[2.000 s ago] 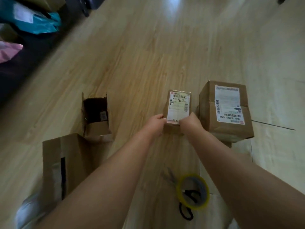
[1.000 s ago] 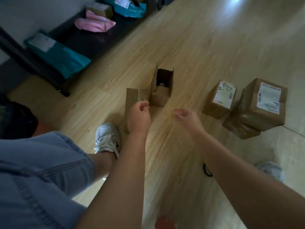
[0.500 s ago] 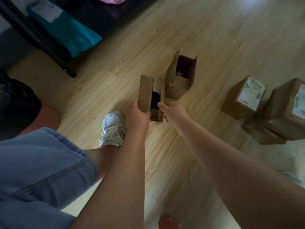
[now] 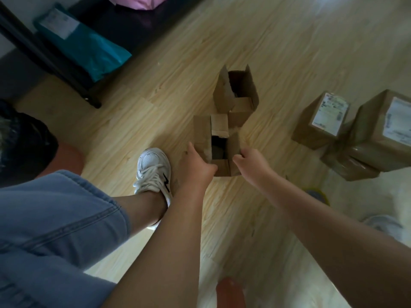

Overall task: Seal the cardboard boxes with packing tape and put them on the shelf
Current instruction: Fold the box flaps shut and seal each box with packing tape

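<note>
An open cardboard box [image 4: 220, 167] stands on the wooden floor with its top flaps up and a dark inside. My left hand [image 4: 195, 167] grips its left wall and flap. My right hand [image 4: 249, 163] holds its right flap. Just behind it stands a second open cardboard box [image 4: 242, 94], flaps raised. At the right sit sealed boxes with white labels: a small one [image 4: 320, 123] and a larger one [image 4: 382, 130] on top of a third [image 4: 349, 167]. The yellow tape roll [image 4: 318, 194] peeks out behind my right forearm.
A dark low shelf [image 4: 55, 61] runs along the upper left, holding a teal mailer bag [image 4: 89, 50] and a pink bag [image 4: 138, 0]. My white shoe [image 4: 153, 172] and denim-clad leg are at the lower left. A black bag [image 4: 24, 141] lies at the far left.
My hands left the small labelled box at the right and moved to the near open box. Both hands now hold its sides. The view swung left toward the shelf.
</note>
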`<state>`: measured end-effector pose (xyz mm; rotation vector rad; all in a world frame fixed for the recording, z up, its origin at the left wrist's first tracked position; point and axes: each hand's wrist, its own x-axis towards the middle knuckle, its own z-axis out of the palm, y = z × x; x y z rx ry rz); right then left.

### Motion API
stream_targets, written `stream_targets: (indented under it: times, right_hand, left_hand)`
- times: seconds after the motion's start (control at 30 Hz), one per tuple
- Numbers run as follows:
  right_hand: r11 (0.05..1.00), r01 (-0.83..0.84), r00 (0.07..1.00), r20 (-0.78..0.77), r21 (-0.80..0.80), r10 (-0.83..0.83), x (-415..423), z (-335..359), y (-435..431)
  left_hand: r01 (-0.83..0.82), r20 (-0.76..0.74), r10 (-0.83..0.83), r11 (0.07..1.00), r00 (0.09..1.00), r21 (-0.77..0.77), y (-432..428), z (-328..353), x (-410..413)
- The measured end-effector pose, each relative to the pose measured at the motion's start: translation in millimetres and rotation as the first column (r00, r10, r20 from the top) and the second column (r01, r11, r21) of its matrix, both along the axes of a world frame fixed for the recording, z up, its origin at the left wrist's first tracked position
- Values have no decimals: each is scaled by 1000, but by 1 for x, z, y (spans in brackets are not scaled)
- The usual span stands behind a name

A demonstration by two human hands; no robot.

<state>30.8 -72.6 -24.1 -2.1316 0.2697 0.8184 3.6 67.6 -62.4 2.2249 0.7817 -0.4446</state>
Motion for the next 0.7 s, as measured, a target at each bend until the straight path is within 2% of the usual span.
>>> stream_targets:
  times: [0.17,0.37,0.53,0.7]
  right_hand:
    - [998,65,996,56,-10,-64,-32,13,-43]
    - [974,226,974,8,-8,-226,-64,3,-83]
    - [956,265,963,-86,127,-256,-78,-1,-90]
    - [906,305,948,-188,295,-257,-71,-2,-98]
  left_hand:
    - [81,-32,-79,995,996,66,-40,14,-17]
    - [106,9,-106,994,994,-9,-69,4,-45]
    - [76,3,-76,996,997,-52,-66,-1,-52]
    - [6,78,10,977,997,-212,-62,4,-43]
